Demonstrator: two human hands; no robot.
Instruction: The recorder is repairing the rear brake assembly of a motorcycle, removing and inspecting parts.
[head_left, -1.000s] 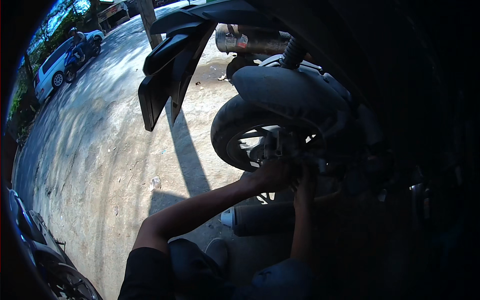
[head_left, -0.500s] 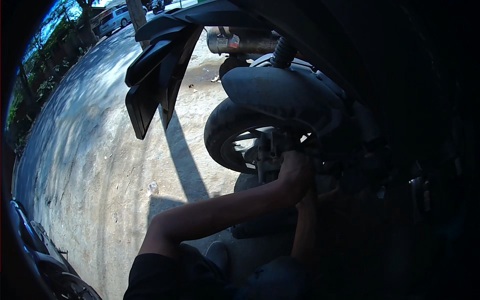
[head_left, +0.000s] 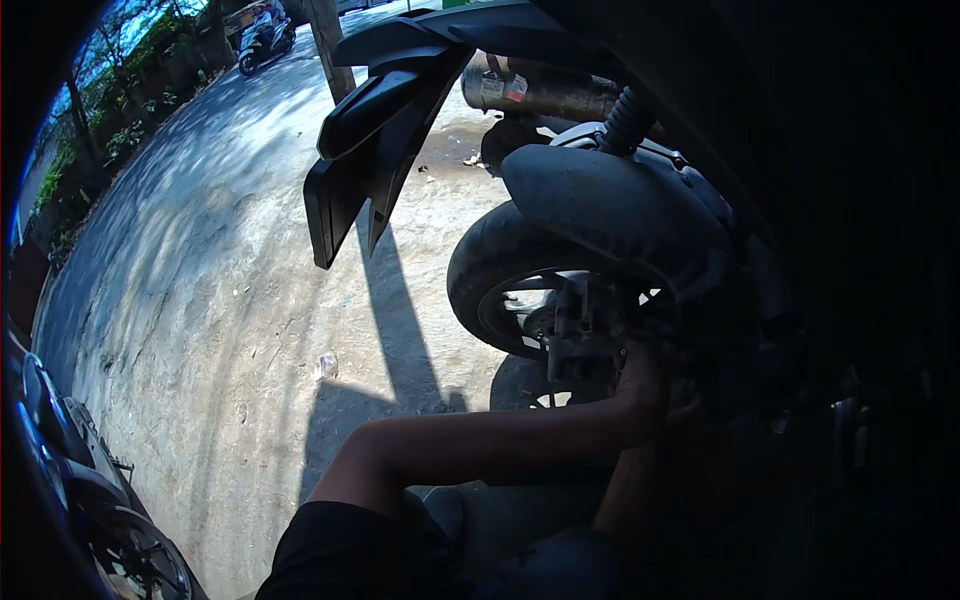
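Both hands work in deep shade at the hub of the scooter's rear wheel [head_left: 540, 300], which sits under the black mudguard [head_left: 620, 205]. The left hand [head_left: 640, 385] presses against the metal brake bracket [head_left: 575, 315] at the wheel's centre; the right hand [head_left: 690, 405] is just beside it, lower and darker. Whether the fingers of either hand are clenched or loose I cannot tell (too dim). The bracket looks rigid, heavy and likely greasy, best held by its solid edges. A red label band wraps the exhaust pipe [head_left: 535, 90] above the wheel.
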